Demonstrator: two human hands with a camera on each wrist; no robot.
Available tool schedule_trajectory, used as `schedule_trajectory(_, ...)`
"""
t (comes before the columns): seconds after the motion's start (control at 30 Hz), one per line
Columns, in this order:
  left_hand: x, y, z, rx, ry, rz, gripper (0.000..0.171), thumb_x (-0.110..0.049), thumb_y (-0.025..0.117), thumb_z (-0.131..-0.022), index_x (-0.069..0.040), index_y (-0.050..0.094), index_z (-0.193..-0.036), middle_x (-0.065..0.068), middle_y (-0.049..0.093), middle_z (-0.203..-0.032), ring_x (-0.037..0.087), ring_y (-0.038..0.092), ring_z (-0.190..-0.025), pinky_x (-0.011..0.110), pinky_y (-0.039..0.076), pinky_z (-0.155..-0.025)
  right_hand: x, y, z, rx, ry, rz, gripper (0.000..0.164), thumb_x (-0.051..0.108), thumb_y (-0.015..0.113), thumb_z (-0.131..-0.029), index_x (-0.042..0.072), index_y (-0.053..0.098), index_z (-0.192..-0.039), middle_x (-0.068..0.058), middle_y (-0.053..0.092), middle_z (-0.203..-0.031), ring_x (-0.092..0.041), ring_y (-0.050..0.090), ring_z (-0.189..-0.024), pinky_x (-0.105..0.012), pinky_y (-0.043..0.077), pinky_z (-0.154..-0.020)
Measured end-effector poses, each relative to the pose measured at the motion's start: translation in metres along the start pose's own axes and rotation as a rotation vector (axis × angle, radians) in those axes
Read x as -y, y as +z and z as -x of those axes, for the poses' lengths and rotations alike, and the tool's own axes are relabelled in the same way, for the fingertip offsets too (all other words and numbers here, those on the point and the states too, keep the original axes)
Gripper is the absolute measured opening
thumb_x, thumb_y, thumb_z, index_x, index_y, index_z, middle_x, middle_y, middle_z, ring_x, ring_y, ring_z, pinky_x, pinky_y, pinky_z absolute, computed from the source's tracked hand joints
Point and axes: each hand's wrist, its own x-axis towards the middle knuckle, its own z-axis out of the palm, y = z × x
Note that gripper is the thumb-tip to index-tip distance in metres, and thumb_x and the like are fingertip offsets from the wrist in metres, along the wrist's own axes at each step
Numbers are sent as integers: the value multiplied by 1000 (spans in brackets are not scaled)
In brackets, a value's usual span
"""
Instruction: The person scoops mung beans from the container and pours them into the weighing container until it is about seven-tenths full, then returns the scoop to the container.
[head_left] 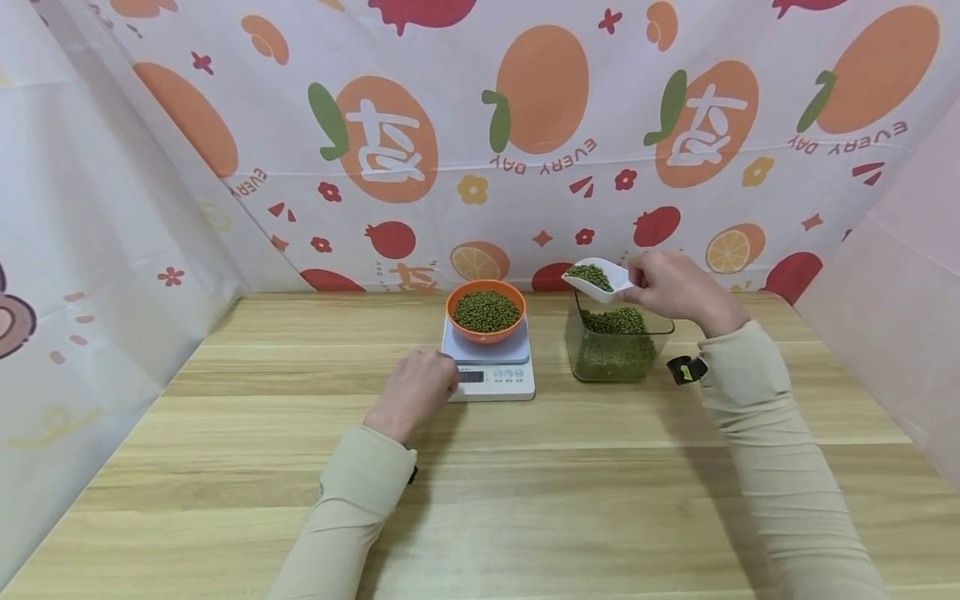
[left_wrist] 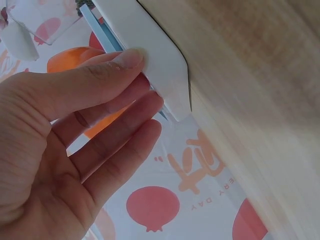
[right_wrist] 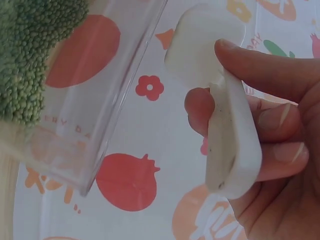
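Observation:
A white kitchen scale [head_left: 517, 390] lies on the table, bearing an orange bowl [head_left: 487, 337] full of green mung beans [head_left: 486, 311]. My left hand [head_left: 418, 392] is at its front left corner. Up close in the left wrist view, the thumb and fingers of that hand [left_wrist: 90, 115] pinch the scale's edge [left_wrist: 155, 55]. My right hand [head_left: 671, 283] holds a white scoop [head_left: 620, 279] by its handle, with mung beans in it, above a clear container [head_left: 592, 367]. In the right wrist view, fingers and thumb wrap the scoop's handle [right_wrist: 232, 145]; its beans are hidden there.
More mung beans [head_left: 622, 322] fill much of the clear container, which stands right of the scale. The wooden table [head_left: 570, 517] ends at a fruit-patterned curtain [head_left: 450, 225] close behind. Similar sheets [head_left: 112, 217] hang at both sides.

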Motion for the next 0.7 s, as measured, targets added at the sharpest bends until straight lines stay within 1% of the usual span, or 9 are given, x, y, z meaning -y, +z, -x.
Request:
schedule_trajectory(0.13, -2, 2, -1, -5, 16, -6, 36, 17, 57, -71, -13, 46, -54, 0, 46, -59, 16, 39, -58, 29, 36, -53, 2, 1, -1, 8, 3, -2, 26, 14, 77, -88, 5, 56, -74, -6, 53, -69, -23, 46, -63, -35, 36, -59)
schedule_trajectory(0.27, -1, 2, 1, -4, 23, -22, 34, 17, 60, -71, -12, 51, -55, 3, 53, -63, 17, 43, -59, 32, 40, -54, 7, 1, -6, 14, -34, -4, 26, 11, 75, -88, 5, 56, -72, -4, 50, -64, -21, 45, -60, -35, 37, -59)
schedule_trajectory(0.37, 1, 0, 3, -12, 33, -60, 30, 15, 66, -74, -9, 57, -59, 5, 57, -64, 18, 47, -57, 34, 45, -52, 12, 0, -11, -12, -60, 3, 27, 10, 74, -88, 6, 55, -70, -3, 48, -61, -20, 46, -57, -35, 37, -58)
schedule_trajectory(0.4, 1, -1, 4, -15, 44, -80, 28, 14, 66, -75, -8, 59, -60, 5, 57, -64, 19, 48, -56, 34, 46, -51, 14, 0, -12, -23, -59, 5, 27, 9, 74, -88, 6, 55, -70, -3, 48, -60, -20, 46, -57, -35, 37, -58)
schedule_trajectory(0.5, 1, -2, 5, -31, 77, -97, 20, 10, 71, -79, -6, 66, -68, 7, 62, -65, 19, 53, -55, 36, 50, -52, 17, -2, -14, -40, -38, 2, 28, 10, 74, -89, 7, 53, -69, -4, 47, -60, -20, 46, -57, -35, 37, -58)
schedule_trajectory(0.57, 0, -2, 6, -34, 87, -80, 16, 9, 72, -81, -4, 69, -72, 8, 65, -68, 20, 58, -57, 37, 52, -54, 19, -1, -16, -33, -30, -17, 29, 10, 73, -89, 7, 52, -69, -4, 46, -60, -20, 45, -57, -34, 36, -58)
schedule_trajectory(0.7, 0, 1, 8, -44, 80, -7, 11, 8, 74, -81, -3, 72, -78, 10, 69, -75, 22, 63, -63, 38, 54, -60, 24, 4, -22, -17, -48, -52, 30, 9, 74, -88, 6, 52, -68, -4, 45, -60, -19, 44, -56, -34, 36, -58)
